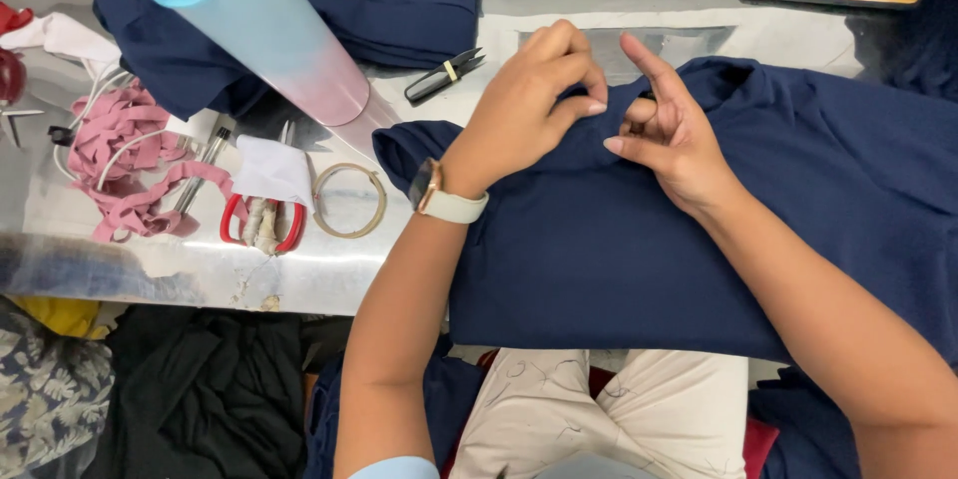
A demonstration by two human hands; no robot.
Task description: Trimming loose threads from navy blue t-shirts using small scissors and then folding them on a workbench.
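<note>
Left hand [529,105]: curled, pinching a fold of soft navy knit garment [699,239].
Right hand [664,135]: gripping the same bunched fold, forefinger raised.
Garment: draped over the shiny metal table [200,259], near edge.
Scissors [261,222]: red-handled, beside thin ring [348,200].

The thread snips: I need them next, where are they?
In the head view the black thread snips lie on the metal table, just left of the left hand, beside the pale bottle.
</note>
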